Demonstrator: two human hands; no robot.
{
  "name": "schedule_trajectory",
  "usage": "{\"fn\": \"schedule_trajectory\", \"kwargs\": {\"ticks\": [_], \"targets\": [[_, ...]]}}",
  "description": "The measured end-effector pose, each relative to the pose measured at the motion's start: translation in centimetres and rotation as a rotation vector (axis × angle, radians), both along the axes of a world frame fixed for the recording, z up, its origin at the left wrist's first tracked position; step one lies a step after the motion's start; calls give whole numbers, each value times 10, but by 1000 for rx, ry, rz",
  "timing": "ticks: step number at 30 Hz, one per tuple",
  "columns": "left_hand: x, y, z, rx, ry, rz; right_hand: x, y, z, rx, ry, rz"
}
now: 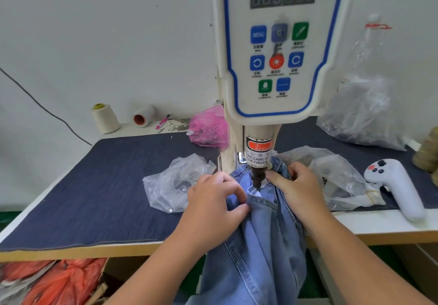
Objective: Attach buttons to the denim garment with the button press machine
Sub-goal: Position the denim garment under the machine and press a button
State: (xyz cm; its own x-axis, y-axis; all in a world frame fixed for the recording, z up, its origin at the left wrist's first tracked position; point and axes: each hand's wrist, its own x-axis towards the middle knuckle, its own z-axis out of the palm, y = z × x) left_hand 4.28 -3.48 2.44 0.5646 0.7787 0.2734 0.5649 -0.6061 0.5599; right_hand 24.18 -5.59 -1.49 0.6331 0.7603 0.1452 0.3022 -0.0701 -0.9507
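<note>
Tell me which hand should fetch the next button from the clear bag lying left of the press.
Left. The left hand lies right beside the clear bag; the right hand is across the press head, pinching the denim.

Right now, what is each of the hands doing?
Left hand: pinching the denim garment.
Right hand: gripping the denim beside the press head.

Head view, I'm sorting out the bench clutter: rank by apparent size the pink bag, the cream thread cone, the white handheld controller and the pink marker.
1. pink bag
2. white handheld controller, nearer the camera, so uncertain against the bag
3. cream thread cone
4. pink marker
</note>
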Motion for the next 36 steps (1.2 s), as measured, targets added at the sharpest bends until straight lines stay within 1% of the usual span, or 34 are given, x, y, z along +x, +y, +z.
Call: {"fn": "schedule_trajectory", "kwargs": {"ticks": [2, 5, 9, 11, 13, 16, 18, 22, 24, 26, 28, 30, 33, 36], "targets": [[1, 1, -1, 49, 22, 41, 1, -2, 1, -9, 32, 25], [1, 8, -4, 102, -20, 153, 3, -3, 5, 1, 112, 68], [9, 18, -9, 35, -118, 256, 3, 0, 10, 63, 292, 156], [15, 20, -11, 8, -158, 257, 1, 2, 11, 79, 340, 162], [20, 21, -12, -3, -202, 244, -1, 2, 13, 103, 432, 167], [19, 22, -13, 12, -255, 199, -4, -1, 20, 147, 679, 248], [15, 22, -12, 4, -329, 173, -4, -2, 26, 184, 785, 307], [9, 20, -11, 11, -518, 222, -6, 0, 29, 188, 857, 358], [10, 20, -13, 53, -514, 238, -6, 3, 29, 177, 869, 359], [15, 24, -15, 80, -412, 253, -5, 8, 29, 162, 853, 316], [21, 29, -15, 80, -321, 271, -4, 13, 27, 142, 770, 235], [27, 30, -14, 67, -289, 282, -3, 15, 22, 121, 607, 162], [32, 25, -14, 78, -263, 276, 0, 12, 13, 90, 297, 69], [34, 22, -14, 105, -210, 281, 1, 9, 5, 63, 126, 28]]}}
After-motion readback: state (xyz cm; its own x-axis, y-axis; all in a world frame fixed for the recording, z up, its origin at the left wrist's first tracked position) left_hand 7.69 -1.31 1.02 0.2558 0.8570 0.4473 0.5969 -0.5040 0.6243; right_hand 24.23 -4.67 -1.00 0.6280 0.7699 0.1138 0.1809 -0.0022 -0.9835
